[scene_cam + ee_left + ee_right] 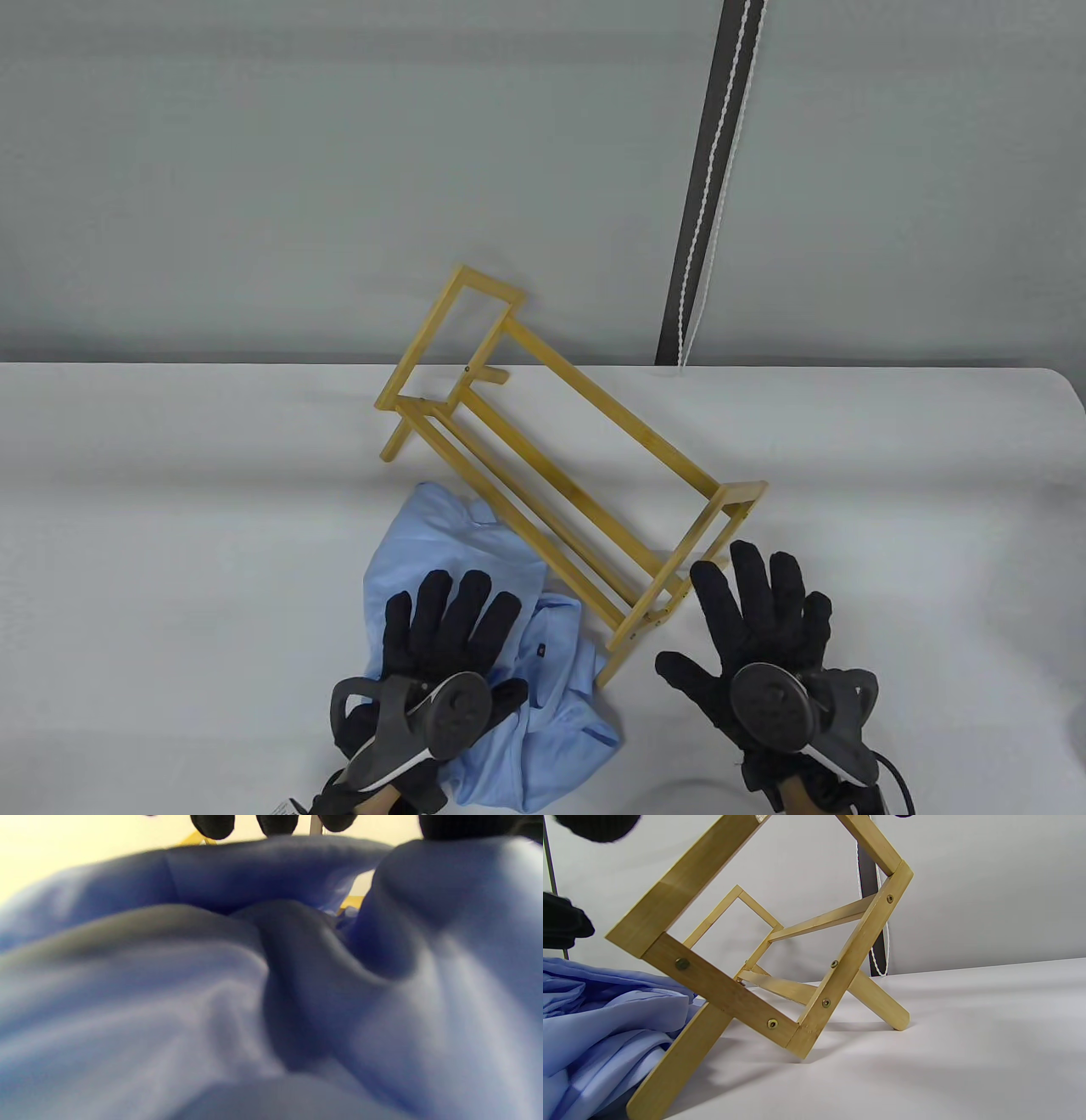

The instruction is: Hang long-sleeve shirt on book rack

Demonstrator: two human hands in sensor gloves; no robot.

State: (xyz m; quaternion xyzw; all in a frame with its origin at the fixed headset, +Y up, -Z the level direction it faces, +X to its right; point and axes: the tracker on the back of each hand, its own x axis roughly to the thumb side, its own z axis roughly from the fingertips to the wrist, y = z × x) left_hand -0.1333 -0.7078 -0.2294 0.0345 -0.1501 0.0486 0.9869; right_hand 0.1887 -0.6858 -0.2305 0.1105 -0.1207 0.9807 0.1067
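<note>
A: Where was the shirt [501, 679]?

B: Light-blue long-sleeve, crumpled in a heap on the white table [170, 526], lower centre in the table view, abt 7 o'clock from the rack's middle. Its upper-right edge lay right against the rack's near rails; can't tell if it went under them.

A: And the rack [560, 475]?

B: Bamboo book rack, standing on the table w/ its long rails running from 11 o'clock down to 5 o'clock. In the right wrist view the near end frame [763, 984] stood tilted like an X on two legs, w/ blue cloth [598, 1027] bunched beside its left leg.

A: L hand [450, 645]?

B: Flat on top of the shirt, palm down, fingers spread and pointing to 12. Not pinching cloth as far as the table view showed. Left wrist view was almost all blurred blue folds [212, 1005], w/ black fingertips [212, 825] at the top edge.

A: R hand [755, 637]?

B: Wide open, fingers splayed, holding nothing. It sat at abt 3 o'clock from the rack's near end, just beside it, no contact seen. Tracker on its back, like the L one.

A: Anything else?

B: Grey wall behind, w/ a dark strip [713, 187] and a white beaded cord at 1 o'clock.
</note>
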